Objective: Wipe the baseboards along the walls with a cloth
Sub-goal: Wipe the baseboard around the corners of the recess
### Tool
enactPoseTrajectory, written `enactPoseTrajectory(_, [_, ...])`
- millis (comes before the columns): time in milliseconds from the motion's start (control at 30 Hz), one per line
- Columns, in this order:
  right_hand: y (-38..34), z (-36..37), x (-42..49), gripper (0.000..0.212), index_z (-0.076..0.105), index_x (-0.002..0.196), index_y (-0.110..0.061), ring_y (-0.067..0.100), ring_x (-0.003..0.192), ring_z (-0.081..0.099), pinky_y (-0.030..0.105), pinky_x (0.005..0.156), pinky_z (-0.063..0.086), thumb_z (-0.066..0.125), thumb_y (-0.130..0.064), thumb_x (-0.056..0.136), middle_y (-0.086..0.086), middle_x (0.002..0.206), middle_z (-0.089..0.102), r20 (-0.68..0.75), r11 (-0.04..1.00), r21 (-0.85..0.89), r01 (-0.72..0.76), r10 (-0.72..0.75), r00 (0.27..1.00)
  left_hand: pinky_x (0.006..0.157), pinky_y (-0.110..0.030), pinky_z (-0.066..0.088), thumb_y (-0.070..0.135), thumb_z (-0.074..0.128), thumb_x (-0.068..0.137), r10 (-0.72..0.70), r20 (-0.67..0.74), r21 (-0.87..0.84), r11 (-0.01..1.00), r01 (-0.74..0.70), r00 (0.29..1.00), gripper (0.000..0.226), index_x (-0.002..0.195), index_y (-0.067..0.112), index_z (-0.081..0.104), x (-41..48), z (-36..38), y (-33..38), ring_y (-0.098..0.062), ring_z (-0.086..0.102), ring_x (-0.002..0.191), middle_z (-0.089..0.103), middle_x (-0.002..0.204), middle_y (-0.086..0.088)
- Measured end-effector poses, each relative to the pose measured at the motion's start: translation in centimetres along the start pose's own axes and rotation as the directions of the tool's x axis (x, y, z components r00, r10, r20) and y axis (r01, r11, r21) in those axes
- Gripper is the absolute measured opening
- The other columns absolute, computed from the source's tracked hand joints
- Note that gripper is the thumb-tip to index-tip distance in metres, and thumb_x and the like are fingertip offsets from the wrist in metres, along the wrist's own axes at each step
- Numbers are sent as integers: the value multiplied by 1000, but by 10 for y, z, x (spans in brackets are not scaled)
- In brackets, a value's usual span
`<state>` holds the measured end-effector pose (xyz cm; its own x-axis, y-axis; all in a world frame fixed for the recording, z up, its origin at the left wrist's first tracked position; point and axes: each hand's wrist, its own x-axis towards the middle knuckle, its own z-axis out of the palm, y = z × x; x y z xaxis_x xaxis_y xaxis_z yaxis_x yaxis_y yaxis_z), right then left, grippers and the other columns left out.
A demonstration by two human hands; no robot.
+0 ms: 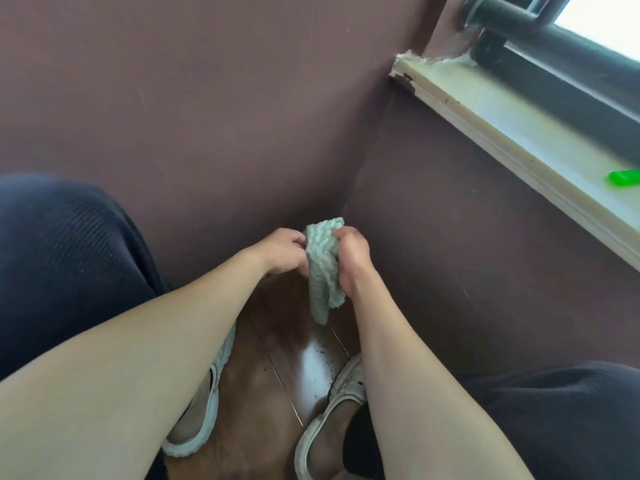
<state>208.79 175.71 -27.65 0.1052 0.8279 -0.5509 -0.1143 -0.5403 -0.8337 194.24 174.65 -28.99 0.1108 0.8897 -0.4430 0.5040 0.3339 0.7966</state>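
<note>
Left hand (pixel 282 249) and right hand (pixel 351 259) both gripping striped cloth (pixel 322 268), bunching it near wall corner (pixel 346 209). Risk: loose hanging end dragging floor grit onto baseboard.

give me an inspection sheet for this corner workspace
surface: glossy dark wood floor, with dark specks near the right shoe
job's things: green-and-white striped cloth, bunched and hanging between the hands in front of the wall corner; baseboard cannot be told apart from the wall
clutter: small green object on the window sill
grippers: left hand and right hand both grip the cloth, one on each side
cables: nothing seen
surroundings: brown walls meeting in a corner, dark window frame upper right, pale shoes on the floor
</note>
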Motion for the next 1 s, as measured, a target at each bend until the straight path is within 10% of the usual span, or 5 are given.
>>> enactPoseTrajectory(300, [19, -24, 20, 25, 60, 108, -7, 29, 87, 69, 43, 79, 59, 46, -18, 90, 13, 101, 71, -272, 985, -133, 107, -140, 952, 76, -25, 50, 24, 75, 80, 65, -207, 273, 962, -6, 976, 6, 78, 27, 71, 16, 13, -3, -20, 67, 88, 71, 90, 5])
enactPoseTrajectory(533, [90, -65, 127, 50, 58, 107, -9, 27, 77, 63, 37, 68, 47, 52, -40, 68, 16, 102, 72, -353, 927, -367, -83, -56, 934, 73, -46, 64, 22, 49, 93, -88, -187, 36, 995, 96, 978, 6, 95, 24, 54, 51, 36, -20, -32, 74, 81, 72, 88, -6])
enactPoseTrajectory(700, [50, -49, 86, 30, 50, 119, -8, 18, 46, 61, 18, 44, 42, 46, -29, 97, 10, 90, 62, -189, 915, -370, -164, 98, 977, 80, -34, 53, 23, 55, 96, -109, -310, -49, 994, 98, 945, 6, 90, 23, 53, 96, 54, -45, -29, 64, 84, 64, 90, -6])
enactPoseTrajectory(867, [36, -37, 109, 17, 48, 89, -22, 18, 59, 58, 27, 62, 45, 42, -29, 104, 4, 81, 61, 106, 853, -517, -76, 152, 983, 61, -24, 48, 20, 56, 99, -144, -317, -212, 974, 78, 937, 3, 99, 21, 58, 136, 71, -49, -21, 57, 73, 63, 90, -7])
enactPoseTrajectory(1000, [36, -36, 127, 16, 51, 106, -20, 18, 64, 62, 28, 66, 48, 42, -34, 104, 6, 89, 64, 153, 855, -512, -84, 187, 970, 52, -16, 44, 8, 48, 102, -148, -288, -284, 957, 63, 946, 21, 91, 20, 62, 166, 84, -40, -15, 58, 77, 64, 91, -2])
